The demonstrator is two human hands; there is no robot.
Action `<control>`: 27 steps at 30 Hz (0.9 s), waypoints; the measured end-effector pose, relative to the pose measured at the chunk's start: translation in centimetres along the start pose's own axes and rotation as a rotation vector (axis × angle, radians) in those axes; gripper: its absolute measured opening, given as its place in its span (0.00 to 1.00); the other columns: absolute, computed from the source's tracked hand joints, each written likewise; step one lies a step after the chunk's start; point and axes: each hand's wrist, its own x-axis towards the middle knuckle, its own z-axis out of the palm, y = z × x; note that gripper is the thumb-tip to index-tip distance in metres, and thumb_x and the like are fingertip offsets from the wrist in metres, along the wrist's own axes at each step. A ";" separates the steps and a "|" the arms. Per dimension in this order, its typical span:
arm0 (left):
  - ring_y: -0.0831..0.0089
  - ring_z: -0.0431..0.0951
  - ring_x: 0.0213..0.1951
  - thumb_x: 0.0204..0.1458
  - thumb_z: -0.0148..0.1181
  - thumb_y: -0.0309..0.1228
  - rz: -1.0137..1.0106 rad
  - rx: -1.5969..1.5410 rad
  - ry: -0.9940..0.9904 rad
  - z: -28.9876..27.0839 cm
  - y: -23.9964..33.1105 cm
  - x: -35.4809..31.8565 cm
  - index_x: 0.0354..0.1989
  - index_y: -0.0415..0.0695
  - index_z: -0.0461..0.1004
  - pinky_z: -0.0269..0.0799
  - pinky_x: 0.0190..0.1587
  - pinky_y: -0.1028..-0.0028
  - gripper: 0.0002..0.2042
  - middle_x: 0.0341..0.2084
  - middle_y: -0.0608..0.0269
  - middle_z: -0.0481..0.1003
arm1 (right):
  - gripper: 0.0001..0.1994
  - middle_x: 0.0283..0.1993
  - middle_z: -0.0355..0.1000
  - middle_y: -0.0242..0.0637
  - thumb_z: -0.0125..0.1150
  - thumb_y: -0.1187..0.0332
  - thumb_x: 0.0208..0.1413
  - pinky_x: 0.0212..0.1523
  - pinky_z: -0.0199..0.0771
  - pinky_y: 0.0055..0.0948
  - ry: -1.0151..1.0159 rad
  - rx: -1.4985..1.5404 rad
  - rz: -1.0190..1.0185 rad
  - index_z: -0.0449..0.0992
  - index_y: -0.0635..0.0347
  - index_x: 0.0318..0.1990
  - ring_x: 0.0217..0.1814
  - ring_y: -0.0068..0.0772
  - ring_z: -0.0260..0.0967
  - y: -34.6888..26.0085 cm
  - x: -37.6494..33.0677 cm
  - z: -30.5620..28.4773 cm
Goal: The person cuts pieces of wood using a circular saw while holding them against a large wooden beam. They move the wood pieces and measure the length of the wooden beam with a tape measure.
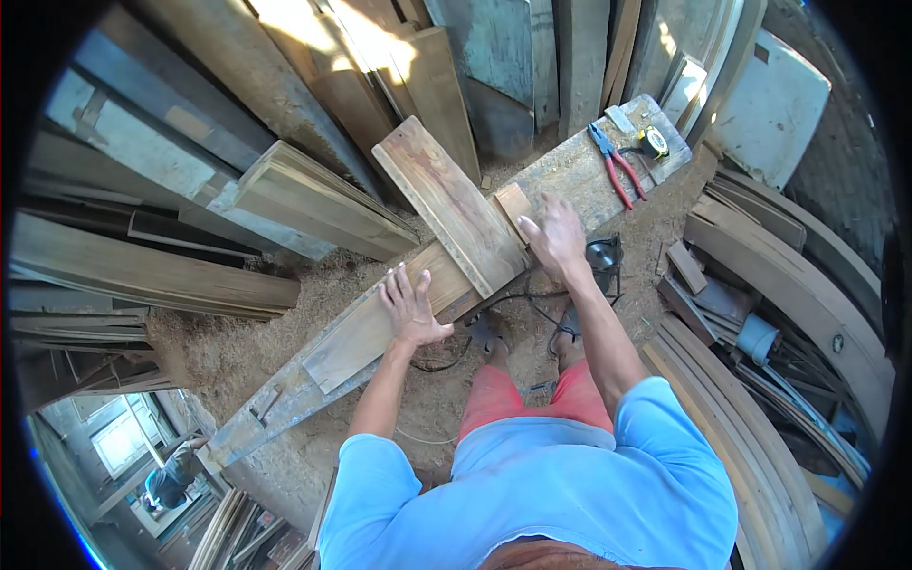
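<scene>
With its fingers spread and its palm down, the left hand [410,306] is over the long plank [366,328], though I cannot tell whether it presses on the wood. Well apart from it, the right hand [559,233] is open too, thumb out, just beside a small wood block [514,202]; contact is unclear. Between the hands and slightly beyond, a wide board [448,199] lies across the plank, pointing toward eleven and five o'clock. Taking that board as the clock's centre, the bench [573,195] under the work runs from half past seven to half past two. Near its upper end, between two and three, lie red-handled pliers [617,166] and a tape measure [654,142]. Toward four, a black corded tool [602,258] sits beside the bench. At nine stands a stack of boards [318,201]; far off toward half past seven, another person [171,475] shows.
</scene>
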 end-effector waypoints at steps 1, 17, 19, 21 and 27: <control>0.28 0.38 0.76 0.23 0.80 0.54 -0.016 0.011 -0.032 -0.1 0.1 0.0 0.77 0.55 0.45 0.31 0.73 0.28 0.67 0.75 0.31 0.42 | 0.29 0.59 0.70 0.62 0.68 0.52 0.58 0.64 0.68 0.53 -0.058 -0.085 0.047 0.73 0.64 0.60 0.65 0.58 0.68 -0.6 1.0 0.9; 0.34 0.34 0.79 0.36 0.78 0.48 -0.146 -0.091 -0.165 -3.3 1.8 -1.4 0.78 0.63 0.55 0.28 0.76 0.31 0.55 0.79 0.40 0.43 | 0.10 0.35 0.76 0.38 0.61 0.69 0.56 0.31 0.75 0.41 0.119 0.706 0.563 0.77 0.62 0.44 0.34 0.36 0.74 14.4 -10.9 -4.6; 0.33 0.35 0.80 0.50 0.69 0.37 -0.047 -0.139 -0.133 -3.9 3.4 -1.7 0.73 0.69 0.65 0.32 0.76 0.29 0.38 0.79 0.41 0.46 | 0.13 0.41 0.77 0.38 0.58 0.74 0.56 0.37 0.77 0.45 0.234 1.021 0.629 0.77 0.60 0.49 0.40 0.40 0.75 20.8 -11.7 -6.6; 0.30 0.40 0.79 0.58 0.58 0.30 -0.024 -0.208 0.149 0.8 2.6 -4.1 0.71 0.66 0.69 0.35 0.76 0.30 0.30 0.78 0.42 0.50 | 0.16 0.41 0.77 0.38 0.55 0.74 0.56 0.35 0.78 0.39 0.292 1.018 0.656 0.78 0.64 0.52 0.38 0.39 0.77 22.3 -9.9 -7.1; 0.31 0.43 0.78 0.53 0.64 0.27 -0.091 -0.298 -0.044 0.7 3.3 -5.8 0.66 0.55 0.74 0.39 0.77 0.34 0.28 0.77 0.43 0.55 | 0.11 0.34 0.72 0.33 0.60 0.67 0.55 0.28 0.73 0.32 0.296 0.767 0.209 0.76 0.60 0.45 0.31 0.30 0.71 11.5 -5.4 -7.5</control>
